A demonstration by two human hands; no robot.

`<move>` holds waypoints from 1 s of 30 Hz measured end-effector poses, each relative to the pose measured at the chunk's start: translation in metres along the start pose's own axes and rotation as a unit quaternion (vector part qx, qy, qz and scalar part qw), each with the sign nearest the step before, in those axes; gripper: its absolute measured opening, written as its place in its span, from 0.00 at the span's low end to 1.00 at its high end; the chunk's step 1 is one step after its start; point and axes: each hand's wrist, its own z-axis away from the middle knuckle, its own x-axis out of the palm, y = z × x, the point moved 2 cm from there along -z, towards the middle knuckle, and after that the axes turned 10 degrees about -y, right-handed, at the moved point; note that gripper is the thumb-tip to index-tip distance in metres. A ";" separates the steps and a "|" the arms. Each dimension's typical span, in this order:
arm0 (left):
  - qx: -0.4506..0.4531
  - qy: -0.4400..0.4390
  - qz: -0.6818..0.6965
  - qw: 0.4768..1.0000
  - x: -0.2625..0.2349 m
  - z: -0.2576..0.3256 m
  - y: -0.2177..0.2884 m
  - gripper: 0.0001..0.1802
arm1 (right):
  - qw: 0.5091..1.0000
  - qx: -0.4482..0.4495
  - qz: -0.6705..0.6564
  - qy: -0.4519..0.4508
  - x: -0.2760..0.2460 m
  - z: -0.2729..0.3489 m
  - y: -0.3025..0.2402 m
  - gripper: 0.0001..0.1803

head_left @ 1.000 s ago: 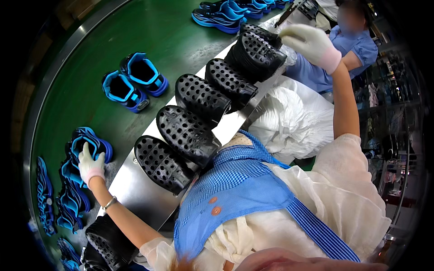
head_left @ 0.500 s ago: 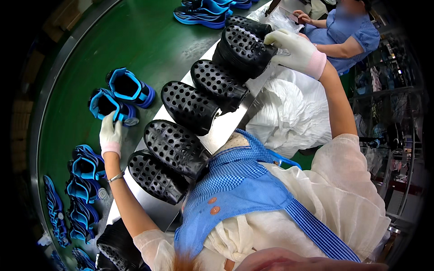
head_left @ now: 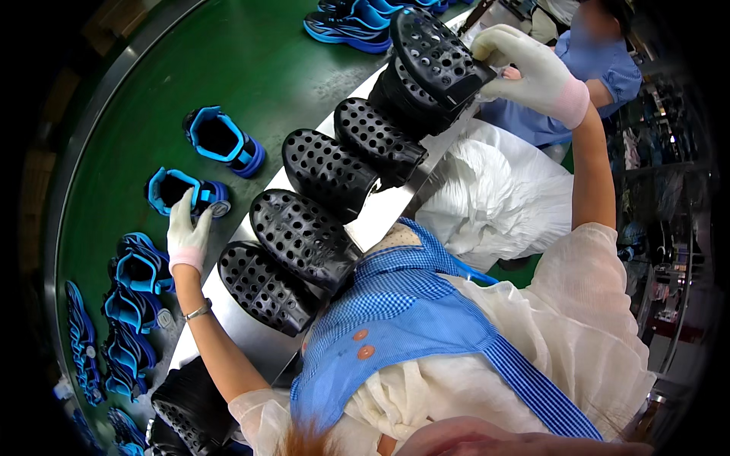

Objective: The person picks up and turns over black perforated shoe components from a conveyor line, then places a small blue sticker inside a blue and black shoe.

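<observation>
My right hand, in a white glove with a pink cuff, grips the heel end of a black perforated plastic shoe insert between fingers and thumb. This insert is tilted above another black insert at the far end of the white ledge. My left hand, also gloved, has its fingers at the collar of a blue-and-black sports shoe, with the thumb by its heel. Its mate stands a little farther away, apart from it.
More black inserts lie along the white ledge before me. Other blue shoes stand at left and far back on the green surface. White sheeting bulges right of the ledge. A co-worker in blue sits beyond.
My right hand has raised the insert and tilted it up off the one beneath. The shoe at my left hand has shifted toward me, widening the gap to its mate.
</observation>
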 end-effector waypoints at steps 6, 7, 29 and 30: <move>-0.005 0.038 0.350 0.936 -0.039 0.017 0.034 0.34 | 0.979 -0.198 -0.051 -0.014 0.008 -0.068 -0.097 0.23; 0.018 0.028 0.508 0.861 -0.041 0.021 0.051 0.35 | 0.965 -0.249 -0.078 -0.009 0.021 -0.082 -0.112 0.22; 0.021 0.274 0.819 0.504 -0.011 0.047 0.009 0.19 | 0.926 -0.213 -0.177 -0.257 0.157 -0.193 -0.283 0.26; 0.008 0.306 0.801 0.514 -0.012 0.044 0.007 0.20 | 0.928 -0.207 -0.195 -0.240 0.158 -0.196 -0.282 0.24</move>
